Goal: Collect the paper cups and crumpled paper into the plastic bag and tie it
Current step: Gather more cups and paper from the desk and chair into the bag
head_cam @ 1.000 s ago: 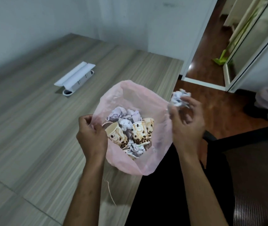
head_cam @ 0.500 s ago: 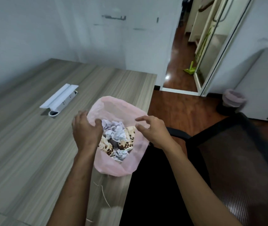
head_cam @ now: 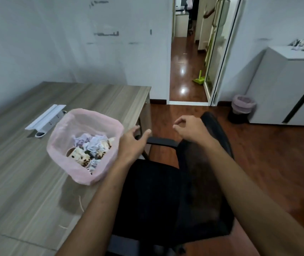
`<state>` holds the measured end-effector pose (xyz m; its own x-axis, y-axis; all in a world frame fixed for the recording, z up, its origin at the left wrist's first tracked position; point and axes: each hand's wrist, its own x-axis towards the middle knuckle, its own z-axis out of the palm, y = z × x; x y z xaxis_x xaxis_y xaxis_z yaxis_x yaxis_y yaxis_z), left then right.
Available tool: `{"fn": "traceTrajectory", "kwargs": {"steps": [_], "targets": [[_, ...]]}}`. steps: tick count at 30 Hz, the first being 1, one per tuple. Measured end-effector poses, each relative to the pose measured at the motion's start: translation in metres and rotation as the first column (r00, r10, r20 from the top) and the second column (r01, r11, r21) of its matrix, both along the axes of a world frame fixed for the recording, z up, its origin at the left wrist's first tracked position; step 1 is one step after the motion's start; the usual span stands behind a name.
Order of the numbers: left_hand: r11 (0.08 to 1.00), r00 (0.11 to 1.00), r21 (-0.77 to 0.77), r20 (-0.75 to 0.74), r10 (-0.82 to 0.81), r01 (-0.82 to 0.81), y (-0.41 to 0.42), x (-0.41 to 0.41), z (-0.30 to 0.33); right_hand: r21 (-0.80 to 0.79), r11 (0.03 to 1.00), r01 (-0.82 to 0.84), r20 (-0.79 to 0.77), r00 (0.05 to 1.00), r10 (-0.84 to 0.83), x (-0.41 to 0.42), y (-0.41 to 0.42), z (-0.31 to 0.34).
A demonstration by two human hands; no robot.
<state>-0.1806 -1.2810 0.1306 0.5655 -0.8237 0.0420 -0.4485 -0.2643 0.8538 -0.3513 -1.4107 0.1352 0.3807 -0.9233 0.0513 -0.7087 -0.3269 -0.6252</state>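
A pink plastic bag (head_cam: 62,130) stands open on the wooden table (head_cam: 23,178) near its right edge. Inside lie several patterned paper cups (head_cam: 80,156) and crumpled paper balls (head_cam: 94,144). My left hand (head_cam: 131,143) hovers just right of the bag's rim with fingers spread and holds nothing. Farther right, my right hand (head_cam: 190,129) hangs over the black chair with loosely curled fingers, also empty. Whether the left hand touches the bag's edge I cannot tell.
A black office chair (head_cam: 166,196) stands between my arms, against the table's right edge. A white power strip (head_cam: 46,120) lies on the table behind the bag. A small lined bin (head_cam: 242,108) and a white cabinet (head_cam: 288,89) stand at right; an open doorway (head_cam: 188,71) lies ahead.
Both hands let go of the bag and moved right. The crumpled paper from my right hand is in the bag. The view lifted and swung toward the room.
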Motion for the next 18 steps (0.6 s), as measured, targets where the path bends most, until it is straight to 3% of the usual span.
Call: {"fn": "traceTrajectory", "kwargs": {"steps": [5,9,13,16,18], "targets": [[0.96,0.962,0.12,-0.131,-0.238,0.254,0.004,-0.1,-0.03,-0.099,0.981,0.168,-0.026,0.985,-0.172,-0.103,-0.016,-0.01],[0.891,0.899,0.171,-0.214,-0.382,0.42,0.012,-0.156,-0.048,0.006,0.975,0.222,-0.031,0.975,-0.222,-0.143,-0.017,-0.036],[0.762,0.77,0.205,-0.368,-0.521,0.614,0.02,-0.194,-0.063,0.114,0.984,0.139,-0.007,0.99,-0.139,-0.155,-0.013,-0.068],[0.674,0.725,0.27,-0.31,-0.616,0.688,0.023,-0.208,-0.074,0.106,0.984,0.146,0.041,0.988,-0.151,-0.153,-0.009,-0.076],[0.673,0.732,0.289,-0.258,-0.631,0.681,0.025,-0.208,-0.078,0.065,0.986,0.152,0.03,0.988,-0.154,-0.149,-0.007,-0.074]]}}
